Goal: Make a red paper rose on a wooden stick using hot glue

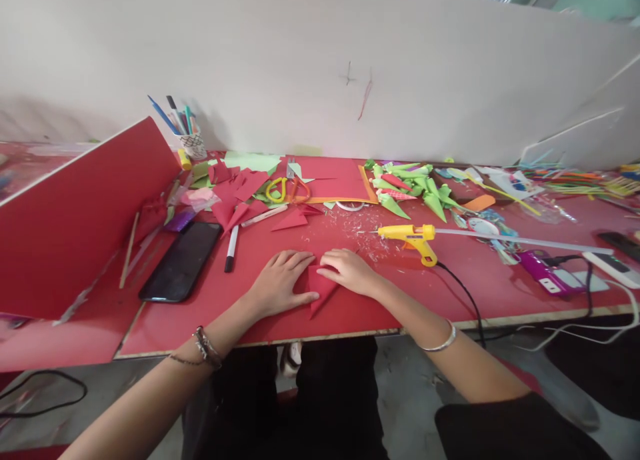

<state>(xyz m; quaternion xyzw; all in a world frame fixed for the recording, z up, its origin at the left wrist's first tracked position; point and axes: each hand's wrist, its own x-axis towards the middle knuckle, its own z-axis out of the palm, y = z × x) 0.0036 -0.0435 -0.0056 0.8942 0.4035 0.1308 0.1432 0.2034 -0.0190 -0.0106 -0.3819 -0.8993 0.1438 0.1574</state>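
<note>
A pale wall [280,60] is filling the upper frame, above a red tabletop [460,287] crossing the middle. At lower centre, the left hand [283,283] is lying flat, fingers extended, on the left side of a red paper piece [323,290]; the right hand [350,272] is pressing its upper right part, fingers slightly bent. The paper is lying between and partly under both hands. Right of centre, a yellow glue gun [413,237] is resting.

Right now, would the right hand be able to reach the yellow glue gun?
Probably yes: the right hand is on the red paper, near the yellow glue gun, with only small pale scraps seen between them.
</note>
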